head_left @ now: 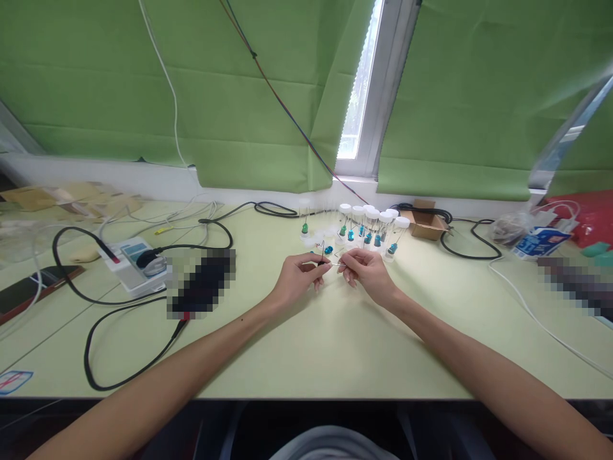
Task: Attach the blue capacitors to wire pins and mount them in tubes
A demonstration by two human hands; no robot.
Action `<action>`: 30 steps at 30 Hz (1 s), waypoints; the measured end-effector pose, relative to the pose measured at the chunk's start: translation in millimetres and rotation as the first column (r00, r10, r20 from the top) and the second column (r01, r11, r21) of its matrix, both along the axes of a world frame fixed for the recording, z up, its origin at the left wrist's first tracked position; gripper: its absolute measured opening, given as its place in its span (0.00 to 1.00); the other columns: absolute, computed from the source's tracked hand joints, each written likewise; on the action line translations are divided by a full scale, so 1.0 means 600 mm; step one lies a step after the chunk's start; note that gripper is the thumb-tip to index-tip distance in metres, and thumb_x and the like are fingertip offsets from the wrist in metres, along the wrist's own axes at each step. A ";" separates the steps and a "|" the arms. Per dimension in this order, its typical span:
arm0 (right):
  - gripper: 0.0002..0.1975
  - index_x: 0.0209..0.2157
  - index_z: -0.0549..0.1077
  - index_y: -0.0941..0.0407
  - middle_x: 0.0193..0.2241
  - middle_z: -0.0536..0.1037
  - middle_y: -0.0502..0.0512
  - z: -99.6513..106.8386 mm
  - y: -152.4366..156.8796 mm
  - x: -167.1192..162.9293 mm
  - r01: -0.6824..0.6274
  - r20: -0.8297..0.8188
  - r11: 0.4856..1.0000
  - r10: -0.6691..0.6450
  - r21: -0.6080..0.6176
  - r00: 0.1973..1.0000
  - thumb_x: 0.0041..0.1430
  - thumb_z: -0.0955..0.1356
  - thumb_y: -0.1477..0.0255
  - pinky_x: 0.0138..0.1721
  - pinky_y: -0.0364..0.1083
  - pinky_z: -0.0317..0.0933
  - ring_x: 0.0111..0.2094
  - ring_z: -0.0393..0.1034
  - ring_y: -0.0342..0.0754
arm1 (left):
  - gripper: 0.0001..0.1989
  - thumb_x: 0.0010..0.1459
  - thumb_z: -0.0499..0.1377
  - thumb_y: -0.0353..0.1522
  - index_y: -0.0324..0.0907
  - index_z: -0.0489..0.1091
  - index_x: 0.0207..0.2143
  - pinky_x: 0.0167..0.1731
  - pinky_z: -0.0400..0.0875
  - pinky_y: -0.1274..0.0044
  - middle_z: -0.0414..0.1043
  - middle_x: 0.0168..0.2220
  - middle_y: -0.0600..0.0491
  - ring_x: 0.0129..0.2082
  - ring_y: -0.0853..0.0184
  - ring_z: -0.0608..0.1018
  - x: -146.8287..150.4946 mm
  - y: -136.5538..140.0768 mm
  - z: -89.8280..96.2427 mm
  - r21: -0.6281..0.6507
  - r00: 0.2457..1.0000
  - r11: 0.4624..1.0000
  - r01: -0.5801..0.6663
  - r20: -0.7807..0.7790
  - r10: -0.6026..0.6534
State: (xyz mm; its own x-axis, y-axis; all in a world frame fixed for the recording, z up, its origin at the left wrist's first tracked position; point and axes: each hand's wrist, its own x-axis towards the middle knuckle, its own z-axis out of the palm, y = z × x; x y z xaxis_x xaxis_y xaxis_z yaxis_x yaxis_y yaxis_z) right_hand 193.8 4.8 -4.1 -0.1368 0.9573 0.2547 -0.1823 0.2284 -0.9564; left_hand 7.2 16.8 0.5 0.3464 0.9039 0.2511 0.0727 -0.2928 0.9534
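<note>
My left hand (301, 273) is pinched on a small dark piece (321, 262), with a thin dark wire standing up from it. Close by on the right, my right hand (368, 268) pinches a thin silvery rod (336, 264) that spans the gap between the two hands. Its exact kind is too small to make out. Just beyond the fingers lie small blue parts (328, 250). Behind my right hand stand several clear tubes with white caps (371, 216), holding blue or green parts. One more capped tube (305, 217) with a green part stands apart to the left.
An open cardboard box (424, 223) sits behind the tubes. Black cables and a white power strip (136, 263) spread over the left, beside a blurred dark object (204, 282). At the right are a blue-and-white packet (541, 243) and a white cable (531, 316). Green blinds hang behind.
</note>
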 end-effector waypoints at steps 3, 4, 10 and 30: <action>0.16 0.27 0.73 0.59 0.23 0.76 0.53 0.000 0.000 -0.001 -0.043 -0.084 0.994 0.035 -0.104 0.996 0.51 0.73 0.60 0.15 0.39 0.54 0.16 0.62 0.36 | 0.14 0.53 0.63 0.42 0.39 0.75 0.32 0.24 0.63 0.76 0.67 0.20 0.55 0.18 0.72 0.68 -0.001 -0.002 0.002 0.013 1.000 1.000 0.016 -0.006 -0.016; 0.16 0.27 0.73 0.59 0.23 0.76 0.53 0.000 0.000 -0.001 -0.057 -0.110 0.989 0.042 -0.135 0.993 0.50 0.74 0.60 0.15 0.38 0.54 0.16 0.61 0.36 | 0.13 0.53 0.63 0.41 0.39 0.75 0.32 0.24 0.63 0.76 0.67 0.20 0.55 0.18 0.72 0.68 -0.001 -0.003 0.002 0.013 1.000 1.000 0.018 -0.008 -0.018; 0.17 0.29 0.71 0.58 0.24 0.76 0.52 0.000 -0.002 -0.004 -0.072 -0.189 0.976 0.033 -0.204 0.982 0.48 0.75 0.60 0.17 0.38 0.54 0.18 0.61 0.36 | 0.11 0.52 0.64 0.40 0.40 0.74 0.31 0.25 0.64 0.76 0.68 0.21 0.56 0.19 0.72 0.68 -0.001 -0.002 0.005 -0.010 0.999 0.999 0.030 0.023 -0.030; 0.12 0.26 0.72 0.56 0.19 0.72 0.49 0.003 -0.007 -0.004 0.132 0.187 0.953 -0.187 0.273 0.964 0.58 0.69 0.63 0.21 0.44 0.59 0.17 0.64 0.41 | 0.14 0.48 0.66 0.41 0.40 0.76 0.32 0.23 0.64 0.76 0.70 0.24 0.54 0.20 0.72 0.69 -0.001 0.000 0.010 -0.047 0.996 0.999 0.004 0.085 0.000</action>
